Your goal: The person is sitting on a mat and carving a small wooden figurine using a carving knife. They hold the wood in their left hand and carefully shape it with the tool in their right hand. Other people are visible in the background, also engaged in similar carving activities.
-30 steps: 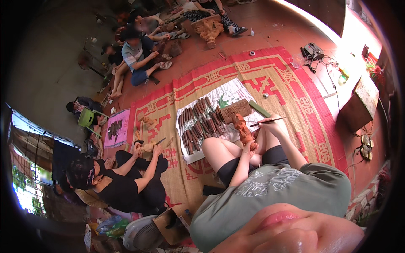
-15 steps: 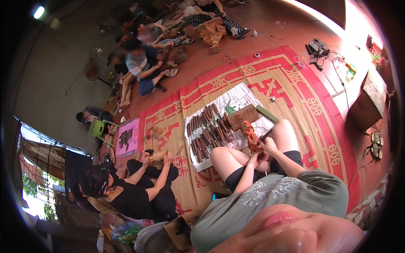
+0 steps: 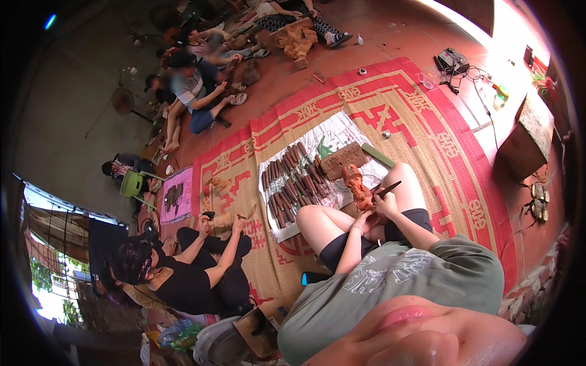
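A reddish-brown carved wooden figure (image 3: 356,181) stands tilted between my bent knees. My left hand (image 3: 365,223) is wrapped round its lower end, close to my lap. My right hand (image 3: 386,205) is closed on a carving tool with a dark handle (image 3: 391,188), which sticks up to the right. The tool's working tip is hidden by my fingers and the figure. Just beyond the figure lies a carved brown wooden block (image 3: 345,161), beside a green strip (image 3: 378,155). Rows of wooden-handled carving tools (image 3: 294,183) cover a white cloth (image 3: 267,229) to the left.
A red and tan woven mat (image 3: 448,177) spreads beneath me. At my left a person in black (image 3: 189,268) holds a pale wooden piece (image 3: 223,224) and a tool. More people sit farther back. A wooden box (image 3: 526,143) and a power unit with cables (image 3: 453,60) stand at right.
The view has shifted slightly. In my right hand the tool's handle has tipped over to the right, and more of it shows. My left hand keeps its hold on the figure.
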The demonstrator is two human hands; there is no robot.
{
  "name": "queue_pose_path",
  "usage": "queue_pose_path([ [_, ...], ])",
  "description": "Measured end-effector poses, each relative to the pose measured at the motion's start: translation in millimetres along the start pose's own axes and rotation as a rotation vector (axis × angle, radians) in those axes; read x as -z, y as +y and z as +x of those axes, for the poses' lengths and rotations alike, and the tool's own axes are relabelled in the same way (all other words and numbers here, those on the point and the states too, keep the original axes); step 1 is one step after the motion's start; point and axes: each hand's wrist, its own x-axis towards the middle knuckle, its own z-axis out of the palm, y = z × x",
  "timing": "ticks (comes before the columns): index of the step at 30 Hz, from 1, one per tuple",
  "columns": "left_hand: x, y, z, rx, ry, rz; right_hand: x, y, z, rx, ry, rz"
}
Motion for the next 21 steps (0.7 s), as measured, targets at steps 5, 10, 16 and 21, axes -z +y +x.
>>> queue_pose_path([
  [5,11,-6,-2,-0.083,-0.091,-0.049,3,-18,-5,-0.004,-0.177,0.044],
  [10,9,1,-9,-0.111,-0.071,-0.086,-6,11,-11,0.031,0.046,0.318],
  [16,2,-3,-11,-0.177,-0.072,-0.062,8,7,-9,-0.072,0.005,0.463],
  [21,5,-6,-14,-0.147,-0.05,-0.077,5,9,-12,-0.05,-0.055,0.352],
])
